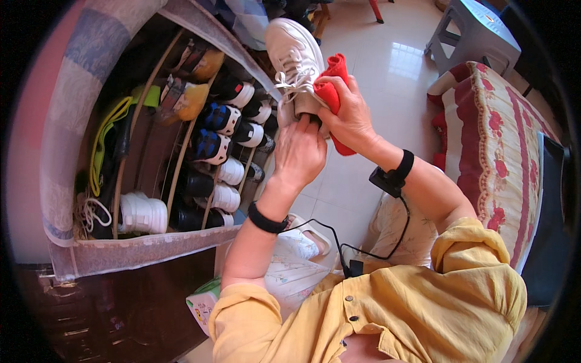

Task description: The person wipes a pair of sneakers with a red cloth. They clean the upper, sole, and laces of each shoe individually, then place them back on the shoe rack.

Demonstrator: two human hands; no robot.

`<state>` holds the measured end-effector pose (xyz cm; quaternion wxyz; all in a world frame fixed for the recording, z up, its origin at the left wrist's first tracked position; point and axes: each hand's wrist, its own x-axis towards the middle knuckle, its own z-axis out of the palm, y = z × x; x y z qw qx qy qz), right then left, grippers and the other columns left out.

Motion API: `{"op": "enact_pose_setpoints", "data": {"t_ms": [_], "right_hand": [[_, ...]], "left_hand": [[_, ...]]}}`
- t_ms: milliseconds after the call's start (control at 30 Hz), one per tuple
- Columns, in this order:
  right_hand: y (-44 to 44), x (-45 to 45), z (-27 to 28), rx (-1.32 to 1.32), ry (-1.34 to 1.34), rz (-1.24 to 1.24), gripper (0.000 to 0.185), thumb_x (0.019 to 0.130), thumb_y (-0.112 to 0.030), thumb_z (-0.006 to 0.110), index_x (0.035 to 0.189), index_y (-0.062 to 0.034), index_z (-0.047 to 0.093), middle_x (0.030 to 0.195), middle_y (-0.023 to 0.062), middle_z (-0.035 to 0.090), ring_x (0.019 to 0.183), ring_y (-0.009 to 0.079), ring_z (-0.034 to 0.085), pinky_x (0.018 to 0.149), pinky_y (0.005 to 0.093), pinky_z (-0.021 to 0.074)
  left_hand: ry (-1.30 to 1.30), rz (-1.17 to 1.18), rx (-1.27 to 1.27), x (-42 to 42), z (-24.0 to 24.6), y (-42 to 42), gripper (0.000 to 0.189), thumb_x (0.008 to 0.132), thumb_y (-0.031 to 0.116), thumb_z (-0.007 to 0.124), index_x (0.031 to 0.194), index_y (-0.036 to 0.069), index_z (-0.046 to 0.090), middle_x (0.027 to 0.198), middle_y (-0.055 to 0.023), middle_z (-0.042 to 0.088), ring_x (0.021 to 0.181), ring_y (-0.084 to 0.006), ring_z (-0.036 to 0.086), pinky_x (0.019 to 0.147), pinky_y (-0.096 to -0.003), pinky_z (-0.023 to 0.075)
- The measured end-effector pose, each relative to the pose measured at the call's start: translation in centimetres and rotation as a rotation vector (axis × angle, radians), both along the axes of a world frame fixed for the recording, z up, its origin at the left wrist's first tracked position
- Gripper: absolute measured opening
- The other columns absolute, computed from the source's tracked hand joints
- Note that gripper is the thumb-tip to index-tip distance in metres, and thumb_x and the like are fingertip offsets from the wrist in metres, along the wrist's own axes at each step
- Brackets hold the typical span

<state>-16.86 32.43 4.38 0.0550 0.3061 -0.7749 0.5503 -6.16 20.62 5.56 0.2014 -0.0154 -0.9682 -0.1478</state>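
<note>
A white lace-up sneaker (pixel 295 54) is held up in front of me, its toe pointing away and its laces tied in a bow. My left hand (pixel 300 152) grips it at the heel opening, with fingertips reaching inside the collar. My right hand (pixel 347 109) is closed around a folded red cloth (pixel 335 88). That cloth lies against the right side of the shoe, near the laces. The fingers hide part of the sneaker's heel.
To the left stands a fabric-covered shoe rack (pixel 150 249) holding several pairs of shoes. A floral-covered piece of furniture (pixel 494 136) is on the right, below a grey plastic stool (pixel 476 36). A black cable (pixel 338 240) runs between my wrist straps.
</note>
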Motion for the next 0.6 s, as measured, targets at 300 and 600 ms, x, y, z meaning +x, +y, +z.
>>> {"op": "enact_pose_setpoints", "data": {"t_ms": [300, 600], "right_hand": [[1.6, -1.7, 2.3, -0.076, 0.317, -0.138, 0.05, 0.075, -0.021, 0.076, 0.124, -0.0184, 0.062, 0.12, 0.0164, 0.057, 0.11, 0.0398, 0.06, 0.086, 0.0493, 0.0552], [2.7, -0.1, 1.4, -0.1, 0.054, 0.21, 0.049, 0.083, -0.03, 0.079, 0.128, -0.0222, 0.059, 0.126, 0.0146, 0.056, 0.11, 0.0424, 0.063, 0.091, 0.0495, 0.0549]], "left_hand": [[0.168, -0.104, 2.332, -5.7, 0.3, 2.4, 0.048, 0.101, 0.027, 0.054, 0.139, -0.001, 0.052, 0.142, -0.0142, 0.057, 0.133, -0.0287, 0.052, 0.115, -0.0427, 0.041], [0.152, -0.045, 2.244, -5.3, -0.9, -2.3, 0.064, 0.103, 0.053, 0.052, 0.147, 0.006, 0.047, 0.141, -0.0149, 0.059, 0.13, -0.0311, 0.056, 0.114, -0.0492, 0.0421]]}}
